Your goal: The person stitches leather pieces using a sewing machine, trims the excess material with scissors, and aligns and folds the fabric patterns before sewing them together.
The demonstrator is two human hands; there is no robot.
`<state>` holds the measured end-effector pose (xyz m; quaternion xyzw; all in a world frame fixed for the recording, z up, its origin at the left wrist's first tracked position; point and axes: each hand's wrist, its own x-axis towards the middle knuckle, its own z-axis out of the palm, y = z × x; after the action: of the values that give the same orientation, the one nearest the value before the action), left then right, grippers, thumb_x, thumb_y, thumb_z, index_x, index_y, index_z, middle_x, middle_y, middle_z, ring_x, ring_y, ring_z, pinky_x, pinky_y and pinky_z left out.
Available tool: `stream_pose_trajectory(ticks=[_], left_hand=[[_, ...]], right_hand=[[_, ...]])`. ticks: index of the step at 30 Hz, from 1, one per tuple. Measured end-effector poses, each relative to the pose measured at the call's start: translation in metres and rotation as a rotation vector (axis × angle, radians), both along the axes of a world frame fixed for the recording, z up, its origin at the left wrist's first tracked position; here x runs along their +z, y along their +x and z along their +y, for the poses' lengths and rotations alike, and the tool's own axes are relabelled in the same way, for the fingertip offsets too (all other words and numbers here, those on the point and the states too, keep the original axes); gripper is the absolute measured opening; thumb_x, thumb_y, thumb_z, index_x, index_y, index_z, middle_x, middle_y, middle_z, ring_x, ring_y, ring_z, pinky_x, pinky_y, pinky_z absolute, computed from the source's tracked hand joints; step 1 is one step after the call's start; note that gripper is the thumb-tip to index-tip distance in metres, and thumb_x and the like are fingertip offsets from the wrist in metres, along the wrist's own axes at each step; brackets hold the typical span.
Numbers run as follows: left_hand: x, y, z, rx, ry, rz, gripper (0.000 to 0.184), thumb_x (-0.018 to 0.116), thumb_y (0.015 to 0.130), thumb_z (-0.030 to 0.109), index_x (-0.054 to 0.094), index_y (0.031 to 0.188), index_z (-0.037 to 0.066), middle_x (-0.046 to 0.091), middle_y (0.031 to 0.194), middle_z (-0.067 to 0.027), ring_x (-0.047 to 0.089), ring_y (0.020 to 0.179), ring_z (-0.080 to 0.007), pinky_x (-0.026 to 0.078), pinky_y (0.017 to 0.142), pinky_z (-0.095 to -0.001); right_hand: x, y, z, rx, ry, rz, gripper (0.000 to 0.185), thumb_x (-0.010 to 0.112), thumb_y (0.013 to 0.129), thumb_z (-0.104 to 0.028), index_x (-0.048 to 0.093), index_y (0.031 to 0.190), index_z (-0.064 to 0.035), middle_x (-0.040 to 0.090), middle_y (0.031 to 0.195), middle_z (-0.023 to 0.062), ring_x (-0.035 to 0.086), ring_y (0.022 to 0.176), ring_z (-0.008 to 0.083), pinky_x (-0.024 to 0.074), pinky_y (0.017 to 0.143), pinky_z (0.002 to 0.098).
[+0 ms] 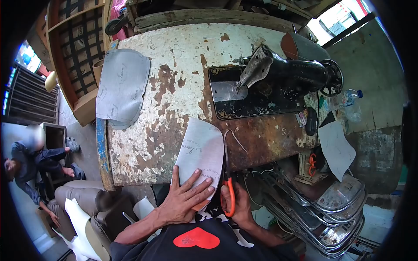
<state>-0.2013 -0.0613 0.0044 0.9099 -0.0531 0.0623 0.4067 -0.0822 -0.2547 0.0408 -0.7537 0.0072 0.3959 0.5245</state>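
Observation:
My left hand (pixel 183 201) lies flat with spread fingers on a pale grey cut piece of sheet material (pixel 201 150), printed with lettering, at the table's front edge. Beside it, my right hand (pixel 241 206) grips the orange handle of a pair of scissors (pixel 229 198). The dark blades point away from me along the piece's right edge. A thin curved offcut strip (pixel 236 140) lies just right of the blades. A brown-orange layer shows at the near end of the piece, partly under my left hand.
On the worn table (pixel 174 108) stand a black sewing machine (pixel 283 80) and, at left, another grey cut piece (pixel 122 85). A further piece (pixel 337 150) hangs at the right. Orange-handled scissors (pixel 312 164) and stacked metal chair frames (pixel 331 217) are lower right. A person (pixel 35 161) sits at left.

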Motion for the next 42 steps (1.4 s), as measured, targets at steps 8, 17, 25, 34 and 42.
stream_pose_trajectory(ticks=[8, 17, 25, 34, 42], left_hand=[[0.002, -0.003, 0.010, 0.017, -0.144, -0.004, 0.056, 0.063, 0.099, 0.009, 0.055, 0.155, 0.013, 0.057, 0.158, -0.0074, 0.039, 0.156, -0.0366, -0.007, 0.125, -0.0733], [-0.006, -0.004, 0.028, -0.135, 0.055, 0.025, 0.067, 0.074, 0.090, 0.053, 0.062, 0.150, 0.025, 0.057, 0.157, -0.0030, 0.035, 0.158, -0.0319, -0.004, 0.126, -0.0726], [0.013, 0.008, 0.034, -0.156, 0.376, 0.239, 0.074, 0.078, 0.089, 0.036, 0.051, 0.158, 0.029, 0.042, 0.169, -0.0001, 0.034, 0.159, -0.0255, 0.005, 0.128, -0.0717], [0.048, 0.021, 0.056, 0.592, -0.917, 0.067, 0.034, 0.060, 0.105, 0.006, 0.062, 0.137, -0.004, 0.071, 0.133, -0.0220, 0.068, 0.127, -0.0256, 0.048, 0.114, -0.0414], [0.012, 0.077, 0.135, 0.977, 0.012, -0.338, 0.058, 0.070, 0.102, 0.018, 0.047, 0.151, -0.003, 0.062, 0.138, -0.0276, 0.066, 0.122, -0.0396, 0.056, 0.099, -0.0462]], right_hand=[[-0.011, 0.037, -0.019, -0.377, 0.181, -0.115, 0.033, 0.071, 0.104, -0.038, 0.058, 0.096, -0.0085, 0.055, 0.071, -0.0011, 0.054, 0.056, 0.0077, 0.0463, 0.052, 0.0254], [-0.009, 0.118, -0.057, -0.154, -0.728, -1.016, 0.048, 0.077, 0.094, -0.027, 0.061, 0.129, 0.0011, 0.062, 0.118, 0.0243, 0.063, 0.113, 0.0453, 0.0498, 0.092, 0.0544], [0.018, 0.119, 0.010, 0.225, -0.210, -1.071, 0.051, 0.074, 0.098, -0.024, 0.060, 0.140, 0.0018, 0.058, 0.141, 0.0235, 0.056, 0.133, 0.0432, 0.0463, 0.112, 0.0506], [0.022, 0.114, 0.046, 0.001, 0.271, -0.891, 0.044, 0.070, 0.104, -0.023, 0.062, 0.139, 0.0023, 0.063, 0.136, 0.0196, 0.067, 0.120, 0.0342, 0.0546, 0.102, 0.0432], [0.016, 0.110, 0.067, 0.354, 0.264, -1.178, 0.044, 0.071, 0.101, -0.024, 0.065, 0.137, -0.0003, 0.062, 0.141, 0.0212, 0.060, 0.132, 0.0389, 0.0498, 0.109, 0.0462]])
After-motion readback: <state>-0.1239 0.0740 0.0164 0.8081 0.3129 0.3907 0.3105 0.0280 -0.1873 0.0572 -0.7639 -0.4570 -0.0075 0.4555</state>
